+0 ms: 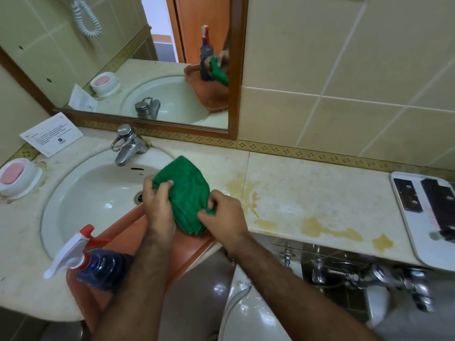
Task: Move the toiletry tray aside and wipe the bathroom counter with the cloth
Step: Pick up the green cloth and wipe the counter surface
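A green cloth (188, 193) is bunched between both hands above the right rim of the sink. My left hand (157, 205) grips its left edge and my right hand (221, 217) pinches its lower right corner. The white toiletry tray (406, 217) with dark packets lies at the far right end of the counter. The marble counter (307, 188) between the sink and the tray carries yellow-brown stains. An orange tray (182, 252) rests across the sink's front edge under my forearms.
A blue spray bottle (98, 264) with a white and red trigger lies on the orange tray at the lower left. A chrome tap (128, 146), a soap dish (17, 178) with pink soap and a paper card (51, 135) stand around the sink (98, 193). A mirror hangs above.
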